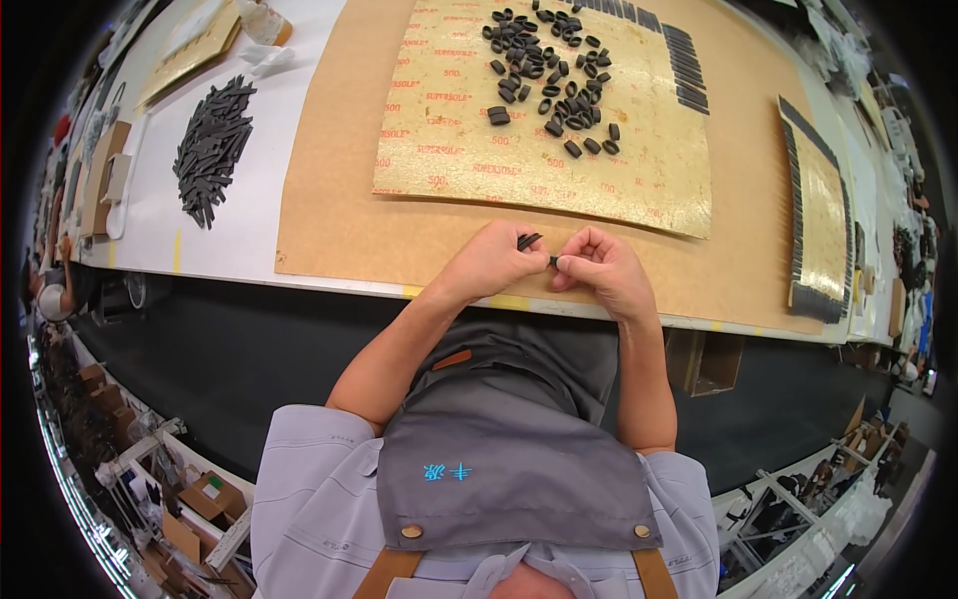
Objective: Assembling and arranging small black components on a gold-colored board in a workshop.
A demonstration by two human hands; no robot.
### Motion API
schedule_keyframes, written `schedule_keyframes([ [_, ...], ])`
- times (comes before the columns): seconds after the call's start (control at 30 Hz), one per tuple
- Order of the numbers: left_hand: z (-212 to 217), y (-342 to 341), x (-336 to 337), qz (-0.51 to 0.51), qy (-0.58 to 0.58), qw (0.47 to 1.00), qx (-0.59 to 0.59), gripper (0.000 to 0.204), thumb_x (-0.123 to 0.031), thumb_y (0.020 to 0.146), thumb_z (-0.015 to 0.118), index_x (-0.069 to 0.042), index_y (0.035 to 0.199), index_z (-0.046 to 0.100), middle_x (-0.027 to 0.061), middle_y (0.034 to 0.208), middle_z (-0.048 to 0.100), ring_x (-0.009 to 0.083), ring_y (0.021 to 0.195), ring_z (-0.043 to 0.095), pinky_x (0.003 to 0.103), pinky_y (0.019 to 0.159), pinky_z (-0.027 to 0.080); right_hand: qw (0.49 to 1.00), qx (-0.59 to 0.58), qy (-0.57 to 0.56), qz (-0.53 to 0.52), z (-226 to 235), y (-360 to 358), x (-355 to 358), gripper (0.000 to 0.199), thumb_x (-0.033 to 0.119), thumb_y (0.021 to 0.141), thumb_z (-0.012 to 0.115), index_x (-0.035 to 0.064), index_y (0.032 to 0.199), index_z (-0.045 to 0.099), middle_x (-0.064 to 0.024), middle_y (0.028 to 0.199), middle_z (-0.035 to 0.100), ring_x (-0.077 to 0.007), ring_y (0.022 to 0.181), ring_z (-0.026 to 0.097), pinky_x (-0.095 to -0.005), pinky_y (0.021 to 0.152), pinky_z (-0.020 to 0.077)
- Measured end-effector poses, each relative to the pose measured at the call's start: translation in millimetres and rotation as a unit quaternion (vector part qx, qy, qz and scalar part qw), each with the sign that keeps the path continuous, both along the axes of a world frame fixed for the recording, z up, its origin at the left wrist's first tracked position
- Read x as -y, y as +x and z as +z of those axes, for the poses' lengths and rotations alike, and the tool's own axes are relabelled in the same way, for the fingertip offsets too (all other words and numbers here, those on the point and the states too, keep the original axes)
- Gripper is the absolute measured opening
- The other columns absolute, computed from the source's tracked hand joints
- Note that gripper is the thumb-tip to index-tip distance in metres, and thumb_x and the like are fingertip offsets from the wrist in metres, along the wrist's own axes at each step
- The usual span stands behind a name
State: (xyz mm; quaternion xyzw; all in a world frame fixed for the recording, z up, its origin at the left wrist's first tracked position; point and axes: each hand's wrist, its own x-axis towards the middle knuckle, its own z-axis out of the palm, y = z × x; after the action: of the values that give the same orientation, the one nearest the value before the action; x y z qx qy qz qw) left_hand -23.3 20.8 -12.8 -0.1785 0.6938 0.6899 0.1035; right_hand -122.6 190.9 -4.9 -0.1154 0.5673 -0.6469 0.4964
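Close to the table's front edge, my left hand (491, 262) is closed around a few short black strips (530, 241), whose ends stick out by the thumb. Facing it, my right hand (611, 275) is closed in a pinch on a small black piece (555, 262), held between the fingertips of both hands. The fingers hide most of its shape. Just beyond my hands lies a yellowish board (449, 140) with red print. Many small black loops (549, 85) are scattered on it. Flat black strips (684, 65) line its far right corner in a row.
A heap of black strips (213, 145) lies on the white tabletop at left. Brown paper (319, 220) covers the middle of the table. At right stands another yellowish board (818, 215) edged with black strips. A bottle (267, 22) and a cardboard box (103, 180) are at the left.
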Motion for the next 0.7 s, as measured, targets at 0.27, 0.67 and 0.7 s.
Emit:
schedule_keyframes([
  [0.27,-1.2,0.1,0.3,-0.007,-0.007,1.0,-0.003,0.015,-0.017,0.078,0.062,-0.003,0.072,0.06,-0.0058,0.064,0.049,0.0023,0.06,0.04,0.021,0.051,0.032,1.0,0.002,-0.002,0.002,-0.3,-0.2,0.2,0.01,0.002,0.082,0.064,-0.0005,0.086,0.055,-0.006,0.078,0.06,-0.0119,0.066,0.063,-0.0238,0.064,0.0524],
  [0.67,0.6,0.9,0.3,-0.007,-0.005,1.0,-0.005,0.015,-0.016,0.078,0.063,-0.002,0.073,0.06,-0.0054,0.064,0.05,0.0022,0.059,0.04,0.021,0.051,0.032,1.0,-0.01,-0.002,0.007,-1.2,0.0,0.0,0.011,0.002,0.081,0.064,-0.0003,0.085,0.055,-0.0057,0.075,0.061,-0.0119,0.066,0.063,-0.0241,0.062,0.0537],
  [0.7,0.4,1.4,0.0,-0.009,-0.008,1.0,-0.006,0.015,-0.016,0.078,0.063,-0.002,0.073,0.06,-0.0053,0.064,0.05,0.0022,0.059,0.04,0.021,0.051,0.033,1.0,-0.011,-0.003,0.008,-1.4,0.6,-0.1,0.011,0.002,0.082,0.064,-0.0003,0.085,0.055,-0.0055,0.075,0.061,-0.0117,0.065,0.063,-0.024,0.062,0.0537],
])
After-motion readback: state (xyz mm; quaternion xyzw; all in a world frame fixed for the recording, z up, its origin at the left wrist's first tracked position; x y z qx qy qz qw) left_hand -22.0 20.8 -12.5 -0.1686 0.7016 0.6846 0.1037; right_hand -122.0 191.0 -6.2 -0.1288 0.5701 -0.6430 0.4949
